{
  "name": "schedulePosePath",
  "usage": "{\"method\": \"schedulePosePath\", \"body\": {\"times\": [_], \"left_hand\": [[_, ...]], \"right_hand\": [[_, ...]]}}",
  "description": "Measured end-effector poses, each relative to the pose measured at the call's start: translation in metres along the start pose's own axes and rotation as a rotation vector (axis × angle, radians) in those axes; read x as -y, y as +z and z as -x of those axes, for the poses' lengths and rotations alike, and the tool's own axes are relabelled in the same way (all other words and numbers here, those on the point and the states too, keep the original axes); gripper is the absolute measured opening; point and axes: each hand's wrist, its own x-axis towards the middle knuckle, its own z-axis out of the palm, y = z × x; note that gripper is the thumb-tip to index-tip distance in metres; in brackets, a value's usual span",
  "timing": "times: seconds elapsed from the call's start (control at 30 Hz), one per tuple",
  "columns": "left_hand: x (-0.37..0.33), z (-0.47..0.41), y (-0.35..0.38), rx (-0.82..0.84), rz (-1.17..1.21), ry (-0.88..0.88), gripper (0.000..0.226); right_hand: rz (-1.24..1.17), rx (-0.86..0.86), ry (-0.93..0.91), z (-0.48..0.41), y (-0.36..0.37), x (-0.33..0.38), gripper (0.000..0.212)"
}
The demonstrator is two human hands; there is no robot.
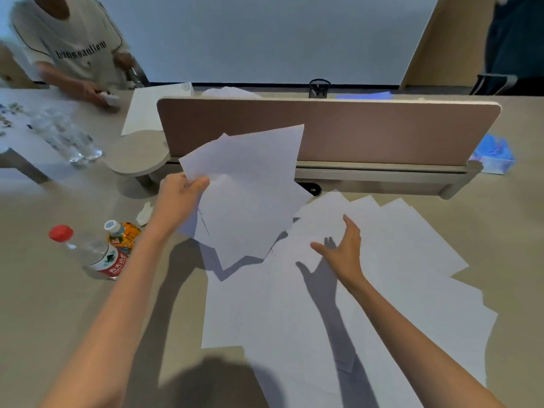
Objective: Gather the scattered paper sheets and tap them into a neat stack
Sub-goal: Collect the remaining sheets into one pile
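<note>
The left hand (181, 195) pinches a fanned bunch of sheets (247, 195) by one edge, thumb on top, lifted above the worktop (59, 304). With so shallow a grip on thin, slick paper, the splayed sheets could slip out or droop and crease (their corners already point every way). The right hand (343, 248), fingers spread and holding nothing, appears to hover over the loose sheets (397, 290), which lie overlapped across the worktop's right half; a hasty sweep could buckle them or scatter them wider. A swing leftward might topple the water bottle (88, 251), standing nearby. The paper is white, flat, matte and sharp-cornered; the worktop is smooth beige; the bottle is clear plastic with a red cap.
</note>
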Motion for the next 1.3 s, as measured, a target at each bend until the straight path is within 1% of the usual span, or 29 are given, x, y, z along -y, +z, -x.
{"method": "schedulePosePath", "body": {"times": [0.03,0.1,0.17,0.2,0.27,0.33,0.4,0.47,0.5,0.53,0.6,0.63,0.67,0.7,0.73,0.77,0.83,0.87,0.9,0.93,1.0,1.07,1.17,1.2,1.27,1.3], "left_hand": [[-0.005,0.001,-0.004,0.025,-0.008,0.029,0.013],[-0.022,0.002,-0.013,0.079,-0.048,0.072,0.019],[-0.033,-0.002,-0.022,0.165,-0.089,0.084,0.023],[-0.039,-0.005,-0.027,0.211,-0.1,0.082,0.025],[-0.045,-0.011,-0.032,0.294,-0.097,0.058,0.026],[-0.045,-0.014,-0.026,0.356,-0.094,0.039,0.027],[-0.041,-0.013,-0.014,0.423,-0.046,0.012,0.02],[-0.032,-0.011,0.005,0.491,0.012,-0.018,0.015],[-0.025,-0.011,0.017,0.513,0.019,-0.038,0.013],[-0.02,-0.008,0.027,0.53,0.019,-0.052,0.01],[-0.008,-0.005,0.048,0.557,-0.021,-0.07,0.014],[0.001,-0.004,0.058,0.565,-0.046,-0.094,0.011],[0.009,-0.003,0.065,0.569,-0.053,-0.139,0.007],[0.019,-0.001,0.072,0.577,-0.034,-0.191,0.011],[0.029,0.003,0.079,0.566,0.033,-0.25,0.016],[0.041,0.007,0.086,0.536,0.15,-0.321,0.019],[0.061,0.019,0.104,0.473,0.44,-0.473,0.023],[0.072,0.026,0.114,0.461,0.558,-0.52,0.024],[0.08,0.034,0.125,0.473,0.624,-0.555,0.023],[0.086,0.045,0.136,0.498,0.637,-0.584,0.02],[0.094,0.066,0.154,0.557,0.582,-0.62,0.016],[0.096,0.083,0.166,0.617,0.504,-0.631,0.021],[0.103,0.093,0.176,0.648,0.287,-0.543,0.023],[0.106,0.095,0.179,0.643,0.227,-0.52,0.023],[0.107,0.099,0.183,0.616,0.179,-0.537,0.025],[0.107,0.102,0.184,0.593,0.184,-0.549,0.022]], "right_hand": [[-0.021,0.023,-0.032,-0.004,0.002,0.011,0.097],[-0.04,0.058,-0.089,-0.012,0.001,0.039,0.101],[-0.09,0.124,-0.116,-0.018,-0.005,0.064,0.097],[-0.112,0.166,-0.122,-0.02,-0.009,0.075,0.089],[-0.13,0.234,-0.135,-0.025,-0.018,0.087,0.067],[-0.184,0.301,-0.126,-0.027,-0.027,0.086,0.047],[-0.229,0.362,-0.088,-0.024,-0.033,0.077,0.033],[-0.197,0.365,-0.029,-0.019,-0.035,0.062,0.02],[-0.186,0.349,0.006,-0.017,-0.035,0.052,0.017],[-0.175,0.328,0.031,-0.015,-0.035,0.04,0.017],[-0.183,0.287,0.097,-0.011,-0.037,0.015,0.018],[-0.209,0.269,0.136,-0.007,-0.04,0.004,0.016],[-0.234,0.253,0.175,-0.004,-0.044,-0.008,0.015],[-0.254,0.232,0.219,0.0,-0.047,-0.019,0.014],[-0.268,0.205,0.261,0.003,-0.05,-0.03,0.014],[-0.291,0.173,0.309,0.006,-0.053,-0.04,0.017],[-0.378,0.088,0.397,0.013,-0.055,-0.058,0.02],[-0.42,0.034,0.429,0.016,-0.054,-0.066,0.02],[-0.458,-0.017,0.458,0.02,-0.053,-0.072,0.021],[-0.495,-0.056,0.483,0.023,-0.051,-0.078,0.023],[-0.593,-0.1,0.528,0.03,-0.043,-0.089,0.026],[-0.614,-0.112,0.544,0.036,-0.036,-0.099,0.022],[-0.416,-0.096,0.553,0.04,-0.03,-0.113,0.003],[-0.377,-0.097,0.571,0.04,-0.03,-0.114,0.013],[-0.356,-0.107,0.61,0.041,-0.026,-0.117,0.037],[-0.37,-0.122,0.624,0.043,-0.024,-0.118,0.04]]}}
